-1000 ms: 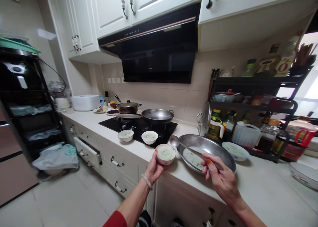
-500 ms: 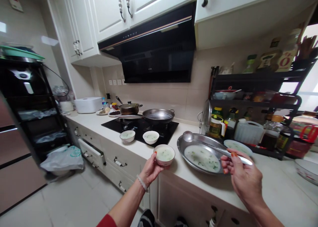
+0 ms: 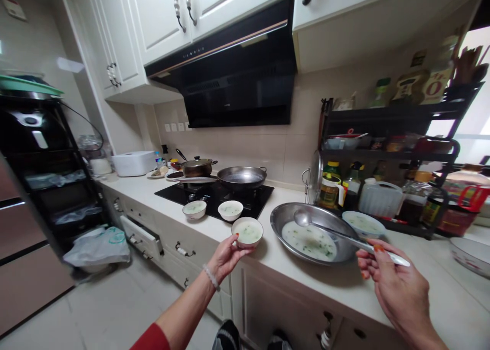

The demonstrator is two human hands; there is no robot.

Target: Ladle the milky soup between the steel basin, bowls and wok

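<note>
My left hand (image 3: 225, 255) is closed on the near side of a small bowl (image 3: 247, 232) at the counter's front edge; pale soup with green bits fills it. A ladle (image 3: 340, 233) is gripped by its handle in my right hand (image 3: 394, 273). Its head rests over a wide metal basin (image 3: 276, 222), at the far side of the whitish soup (image 3: 312, 242) with chopped greens. Whether the ladle's head touches the soup I cannot tell. Two more filled bowls, a left one (image 3: 194, 210) and a right one (image 3: 230, 210), stand by the cooktop.
A frying pan (image 3: 242, 177) and a lidded pot (image 3: 197, 170) sit on the black cooktop (image 3: 172, 191). Behind the basin is another bowl of soup (image 3: 363, 223). Bottles crowd a black rack (image 3: 386, 158) at right. Below left, a drawer (image 3: 140, 233) stands pulled out.
The ladle's head has moved from the basin's far rim inward over the soup, and my right hand has shifted right and down. My left hand still holds the bowl, slightly further left in view.
</note>
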